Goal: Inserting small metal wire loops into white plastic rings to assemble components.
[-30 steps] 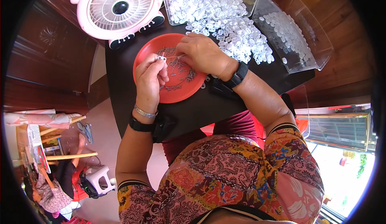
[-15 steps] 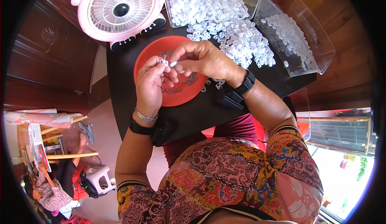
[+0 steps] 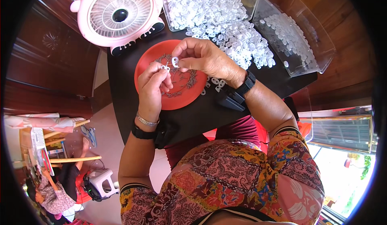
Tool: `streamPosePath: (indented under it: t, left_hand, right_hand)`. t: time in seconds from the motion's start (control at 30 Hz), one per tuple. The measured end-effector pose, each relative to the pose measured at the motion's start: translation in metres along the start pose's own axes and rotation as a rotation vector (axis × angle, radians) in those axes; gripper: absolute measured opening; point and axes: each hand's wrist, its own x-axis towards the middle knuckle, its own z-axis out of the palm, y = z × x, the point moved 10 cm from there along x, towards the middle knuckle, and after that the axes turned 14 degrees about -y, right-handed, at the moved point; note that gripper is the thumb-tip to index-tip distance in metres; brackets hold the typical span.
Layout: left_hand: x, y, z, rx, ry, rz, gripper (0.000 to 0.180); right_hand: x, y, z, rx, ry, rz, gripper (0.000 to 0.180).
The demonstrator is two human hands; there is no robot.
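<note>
Over the red plate (image 3: 147,57), my left hand (image 3: 151,83) pinches a small white plastic piece (image 3: 164,68) between thumb and fingertips; a thin grey pin stands up from it. Just to the right, the closed thumb and finger of my right hand (image 3: 205,58) grip an oval white plastic piece with holes (image 3: 175,62), its holed face showing. The two pieces are close together; whether they touch I cannot tell. Loose grey metal pins (image 3: 191,79) that look like small nails lie on the plate, partly hidden under my hands.
White holed pieces (image 3: 248,43) spill in a heap onto the black table (image 3: 193,116) from a full clear bin (image 3: 253,7). A second clear bin (image 3: 322,59) at right holds more small pieces. A pink fan (image 3: 90,27) stands at back left. Another person (image 3: 58,196) sits at lower left.
My right hand has turned its oval piece so the holed face shows and lifted it slightly. My left hand has dropped a little lower, still holding its piece.
</note>
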Motion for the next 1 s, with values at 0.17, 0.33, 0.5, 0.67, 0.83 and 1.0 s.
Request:
streamPosePath:
  t: [0.17,0.33,0.5,0.67,0.83,1.0]
  left_hand:
    - [0.0001,-0.0047,0.0006,0.023,-0.005,-0.014,0.017]
    - [0.0011,-0.0039,0.0045,0.082,-0.025,-0.037,0.018]
    - [0.0008,-0.0021,0.0056,0.087,-0.015,-0.017,0.017]
    - [0.0009,-0.0024,0.0053,0.092,-0.010,-0.014,0.018]
    - [0.0002,-0.0033,0.0068,0.092,-0.029,-0.025,0.018]
    - [0.0012,-0.0050,0.0089,0.103,-0.046,-0.046,0.018]
  right_hand:
    - [0.0001,0.0004,-0.0005,0.016,-0.016,-0.023,0.018]
    - [0.0000,-0.0003,-0.0031,0.032,-0.015,-0.031,0.017]
    - [0.0003,-0.0015,-0.0019,0.002,-0.017,-0.031,0.018]
    - [-0.0003,-0.0016,0.0008,0.000,-0.035,0.002,0.019]
    - [-0.0004,0.0001,0.0011,-0.007,-0.044,0.010,0.019]
    - [-0.0013,-0.0003,-0.0003,-0.133,-0.018,0.023,0.019]
